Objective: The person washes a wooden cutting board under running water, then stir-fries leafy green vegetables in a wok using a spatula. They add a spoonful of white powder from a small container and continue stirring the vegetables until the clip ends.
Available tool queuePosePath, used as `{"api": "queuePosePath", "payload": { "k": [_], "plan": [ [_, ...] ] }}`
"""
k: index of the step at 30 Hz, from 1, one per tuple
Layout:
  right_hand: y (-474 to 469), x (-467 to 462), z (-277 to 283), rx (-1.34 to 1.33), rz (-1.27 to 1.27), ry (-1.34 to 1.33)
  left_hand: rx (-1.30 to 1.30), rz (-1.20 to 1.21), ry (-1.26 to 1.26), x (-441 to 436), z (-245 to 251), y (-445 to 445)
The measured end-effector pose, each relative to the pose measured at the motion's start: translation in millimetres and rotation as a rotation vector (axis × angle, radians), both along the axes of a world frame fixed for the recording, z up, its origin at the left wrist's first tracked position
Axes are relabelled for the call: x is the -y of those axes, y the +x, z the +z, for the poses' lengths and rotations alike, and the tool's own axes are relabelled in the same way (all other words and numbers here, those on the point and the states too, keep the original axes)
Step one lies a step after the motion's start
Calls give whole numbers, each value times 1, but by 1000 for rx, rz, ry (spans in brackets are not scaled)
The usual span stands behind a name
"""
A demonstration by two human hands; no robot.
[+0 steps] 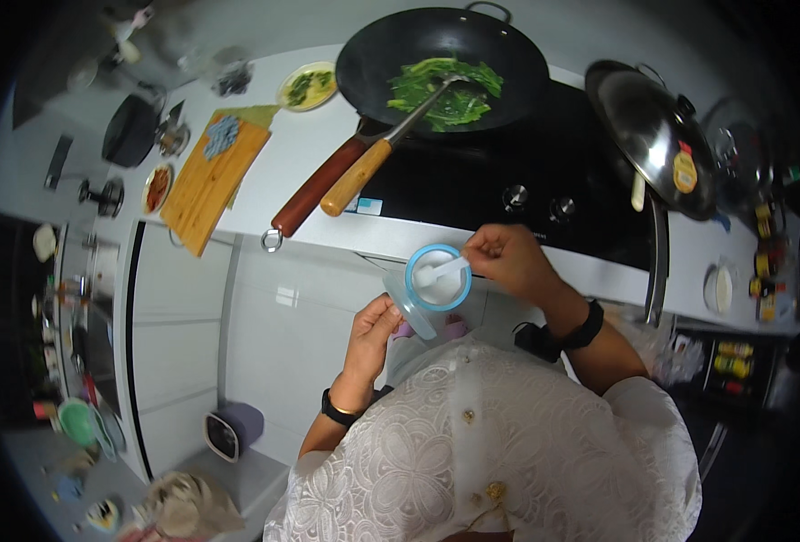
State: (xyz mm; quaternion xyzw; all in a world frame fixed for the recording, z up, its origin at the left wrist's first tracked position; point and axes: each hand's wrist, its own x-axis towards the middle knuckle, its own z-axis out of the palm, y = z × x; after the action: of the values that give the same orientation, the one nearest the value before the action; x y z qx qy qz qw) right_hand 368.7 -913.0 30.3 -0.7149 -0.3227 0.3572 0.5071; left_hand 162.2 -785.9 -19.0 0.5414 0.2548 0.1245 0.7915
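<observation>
My left hand grips a round blue-rimmed container with its translucent lid tilted up on the near side. White granules fill the inside. My right hand pinches the handle of a small white plastic spoon, whose bowl is down at the granules. Beyond my hands, a black wok on the cooktop holds leafy greens. A metal spatula with a wooden handle rests in the wok, its handle lying close beside the wok's own brown handle.
A wooden cutting board with a blue cloth juts past the counter edge at left. Near it are a plate of food and a small dish. A lidded pan stands at right, by several bottles. A bin is on the floor.
</observation>
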Motion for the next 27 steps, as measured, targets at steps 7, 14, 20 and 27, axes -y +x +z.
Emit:
{"api": "queuePosePath", "payload": {
  "k": [7, 14, 20, 27],
  "plan": [
    [4, -3, 17, -271, -310, 3, 139, -237, -153, -58, 2, 21],
    [22, -12, 50, -384, -457, 140, 84, -405, -2, -92, 2, 36],
    [85, -45, 96, -170, -388, 209, 38, -475, -11, -111, -6, 32],
    [149, -108, 100, -237, -462, 140, 0, -458, -69, -119, -4, 21]
  ]
}}
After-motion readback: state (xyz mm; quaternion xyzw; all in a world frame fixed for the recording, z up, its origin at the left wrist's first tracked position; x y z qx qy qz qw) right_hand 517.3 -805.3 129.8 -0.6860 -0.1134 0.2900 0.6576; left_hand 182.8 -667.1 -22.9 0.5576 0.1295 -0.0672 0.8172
